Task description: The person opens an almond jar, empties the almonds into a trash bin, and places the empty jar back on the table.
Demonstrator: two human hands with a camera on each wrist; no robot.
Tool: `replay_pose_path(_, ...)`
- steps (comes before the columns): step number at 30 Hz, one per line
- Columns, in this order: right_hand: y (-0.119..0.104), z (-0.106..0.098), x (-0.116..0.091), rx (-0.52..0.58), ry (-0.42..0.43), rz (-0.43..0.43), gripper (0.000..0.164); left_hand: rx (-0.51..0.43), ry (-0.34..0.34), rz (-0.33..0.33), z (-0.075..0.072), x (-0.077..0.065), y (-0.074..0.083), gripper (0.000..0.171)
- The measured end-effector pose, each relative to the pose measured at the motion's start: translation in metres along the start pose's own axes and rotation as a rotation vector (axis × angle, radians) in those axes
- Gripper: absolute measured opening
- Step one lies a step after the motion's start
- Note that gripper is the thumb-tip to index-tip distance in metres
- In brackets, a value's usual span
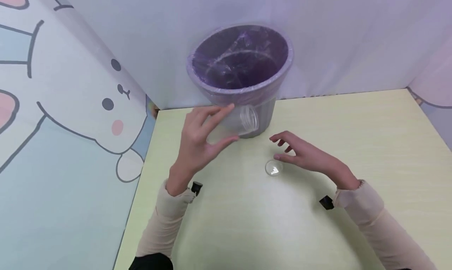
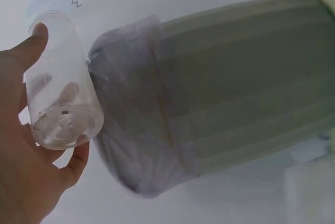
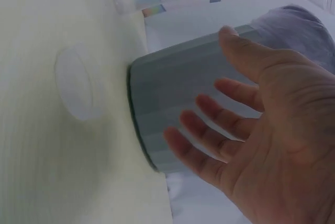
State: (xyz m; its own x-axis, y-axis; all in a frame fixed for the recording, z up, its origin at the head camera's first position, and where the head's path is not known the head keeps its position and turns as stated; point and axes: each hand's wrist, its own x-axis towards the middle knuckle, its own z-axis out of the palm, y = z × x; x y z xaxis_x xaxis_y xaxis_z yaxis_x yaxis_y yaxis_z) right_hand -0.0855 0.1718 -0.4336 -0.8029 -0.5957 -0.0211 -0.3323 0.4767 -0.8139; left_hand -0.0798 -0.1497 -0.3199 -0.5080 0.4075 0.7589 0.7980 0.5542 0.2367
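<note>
On the far left I see the rabbit-print cloth wall (image 1: 70, 105). Next comes my left hand (image 1: 197, 144), fingers and thumb curled round a clear, round plastic jar (image 1: 240, 121) that lies tilted on its side above the pale yellow desk (image 1: 353, 144), its open mouth facing right, just in front of the grey bin with a purple plastic liner (image 1: 243, 66). The left wrist view shows a few crumbs at the jar's bottom. Its clear round lid (image 1: 273, 168) lies flat on the desk, so I judge the opening done and the emptying still ahead. My right hand (image 1: 303, 154) hovers just beside the lid, fingers spread and holding nothing.
</note>
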Motion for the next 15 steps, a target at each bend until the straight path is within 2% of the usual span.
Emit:
replay_pose_path(3,0.004,0.010,-0.003,-0.032,-0.011,0.006,0.066,-0.048,-0.041,-0.060,0.008,-0.022,0.001,0.066)
replay_pose_path(8,0.011,0.022,-0.006,-0.082,-0.018,0.030,0.078,-0.116,-0.098,-0.196,0.024,-0.057,-0.002,0.067)
replay_pose_path(11,0.014,0.028,-0.006,-0.092,-0.012,0.042,0.078,-0.149,-0.138,-0.267,0.035,-0.070,-0.004,0.068)
replay_pose_path(15,0.019,0.037,-0.006,-0.121,-0.004,0.073,0.076,-0.182,-0.206,-0.319,0.050,-0.081,-0.006,0.067)
